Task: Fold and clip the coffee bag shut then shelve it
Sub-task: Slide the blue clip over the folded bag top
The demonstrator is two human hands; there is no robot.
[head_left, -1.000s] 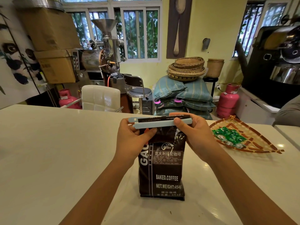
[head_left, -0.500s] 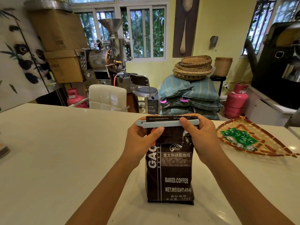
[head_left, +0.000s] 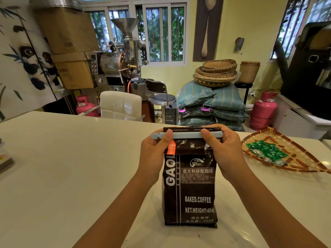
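Note:
A dark brown coffee bag (head_left: 189,190) stands upright on the white counter (head_left: 71,176), its top folded over. A pale blue bar clip (head_left: 187,135) lies straight across the fold, with a strip of the bag's top edge showing above it. My left hand (head_left: 154,154) pinches the clip's left part, thumb on its front. My right hand (head_left: 225,151) pinches the right end the same way. A small orange tag (head_left: 171,149) hangs just below the clip on the left.
A woven tray (head_left: 300,163) with green packets (head_left: 265,153) lies on the counter to the right. A dark object sits at the counter's left edge (head_left: 5,163). Behind the counter are a white chair (head_left: 120,104), a roaster, sacks and pink gas cylinders.
The clip's two bars, slightly apart a second ago, now lie together across the fold. My thumbs have shifted onto the clip's front. The view has moved a little closer to the bag.

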